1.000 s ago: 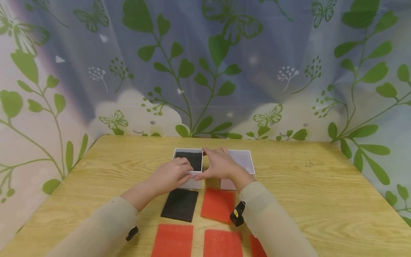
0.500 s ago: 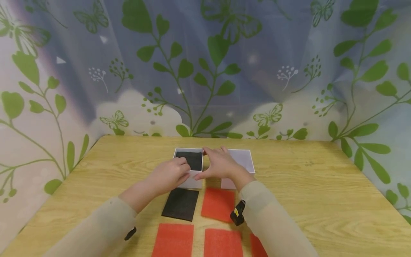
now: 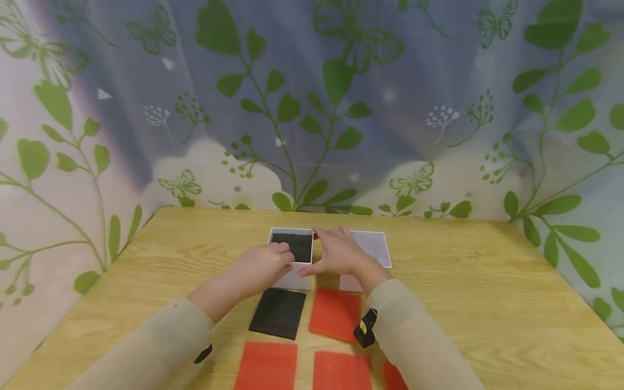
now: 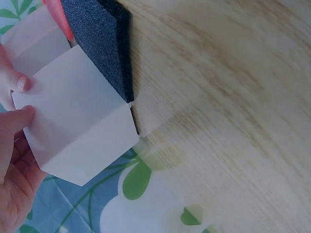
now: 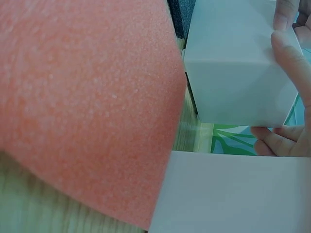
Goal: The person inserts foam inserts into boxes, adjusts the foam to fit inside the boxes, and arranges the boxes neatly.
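Note:
A white open-topped box (image 3: 292, 280) stands toward the back of the table, with black foam (image 3: 301, 246) inside. My left hand (image 3: 260, 265) reaches over its front rim: the thumb lies on the outer front wall (image 4: 73, 102) and the curled fingers go inside, partly hidden. My right hand (image 3: 338, 253) grips the box's right side, thumb at the front and fingers behind, as the right wrist view shows. Right of it, partly behind that hand, is a second white box (image 3: 372, 248). A black foam square (image 3: 278, 314) and a red foam square (image 3: 335, 315) lie in front.
Nearer to me lie more red squares, one at the left (image 3: 266, 368), one in the middle (image 3: 342, 372) and one at the right (image 3: 394, 376) partly under my right sleeve. A patterned curtain (image 3: 312, 108) hangs behind the wooden table (image 3: 463, 303).
The head view has shifted slightly. Both hands keep nearly the same place on the box, and the foam squares on the table lie as before.

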`<act>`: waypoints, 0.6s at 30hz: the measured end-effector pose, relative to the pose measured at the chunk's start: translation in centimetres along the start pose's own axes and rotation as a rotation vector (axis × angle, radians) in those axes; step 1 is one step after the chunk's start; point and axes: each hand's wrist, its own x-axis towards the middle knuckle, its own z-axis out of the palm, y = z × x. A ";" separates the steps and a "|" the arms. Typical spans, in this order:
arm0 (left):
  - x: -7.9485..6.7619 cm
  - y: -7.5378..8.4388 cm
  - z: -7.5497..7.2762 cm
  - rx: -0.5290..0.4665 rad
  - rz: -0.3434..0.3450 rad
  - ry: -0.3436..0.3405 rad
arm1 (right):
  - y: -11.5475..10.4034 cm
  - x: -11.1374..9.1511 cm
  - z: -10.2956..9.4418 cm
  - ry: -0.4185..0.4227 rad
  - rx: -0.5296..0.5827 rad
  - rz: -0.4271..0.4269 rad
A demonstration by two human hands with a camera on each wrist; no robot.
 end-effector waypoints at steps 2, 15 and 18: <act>0.2 0.2 0.0 0.002 0.002 -0.009 | 0.1 -0.1 0.1 0.004 0.000 0.005; 1.1 1.1 0.8 -0.163 -0.095 -0.042 | 0.2 -0.1 0.1 0.019 -0.003 -0.008; 1.2 1.1 0.9 -0.196 -0.125 -0.045 | 0.1 0.0 -0.1 0.014 -0.006 -0.015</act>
